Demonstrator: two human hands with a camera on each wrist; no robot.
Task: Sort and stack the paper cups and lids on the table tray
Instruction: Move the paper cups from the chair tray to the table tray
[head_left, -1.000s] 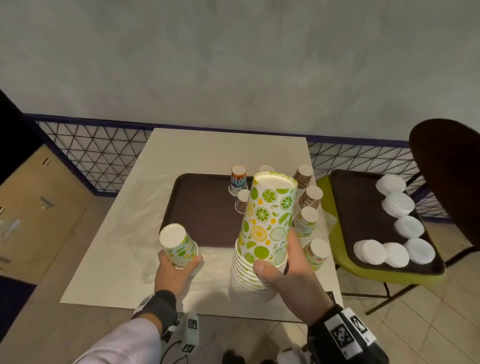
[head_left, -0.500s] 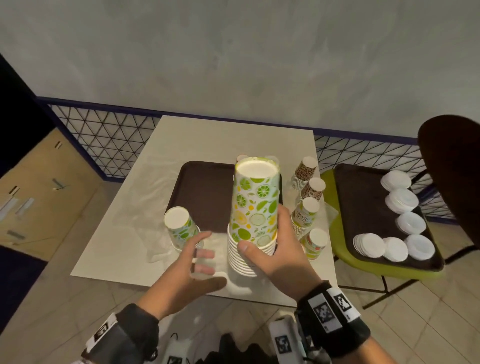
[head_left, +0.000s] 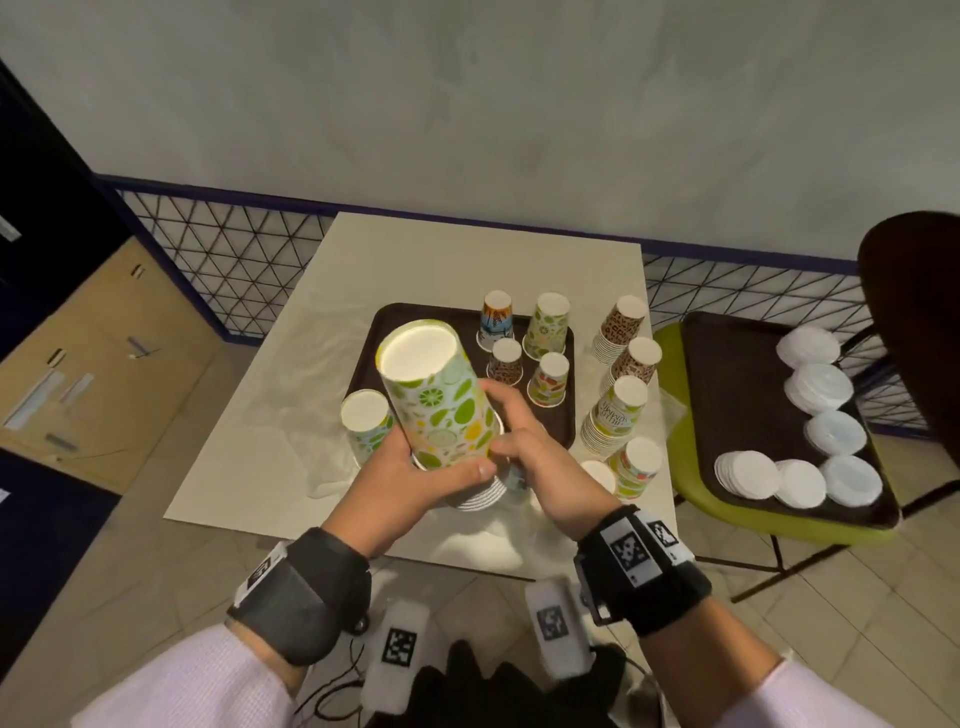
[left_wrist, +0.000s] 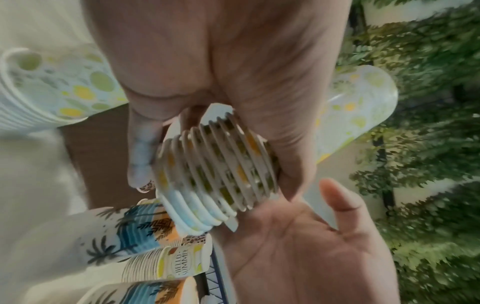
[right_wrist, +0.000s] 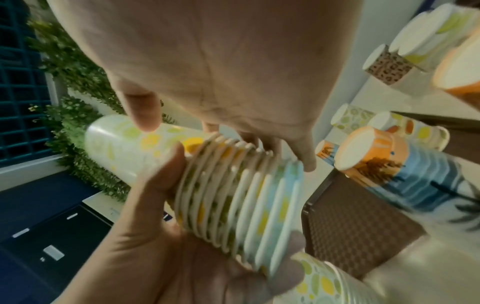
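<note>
The table carried a brown tray with a few upturned cups on it and more stacks along its right edge, while the lids lay on a second tray on a chair, well apart. The big change was at the citrus stack: half a second earlier it had stood upright in the right hand alone, with the left hand open just beside it; now it was tilted toward the left and held off the table by both. The left hand was curled under its rims, and the right hand gripped it from the far side. A shorter citrus stack stood touching it at the tray's near-left corner. Probably the two were about to be merged, so the cups were only partly sorted and the lids untouched.
</note>
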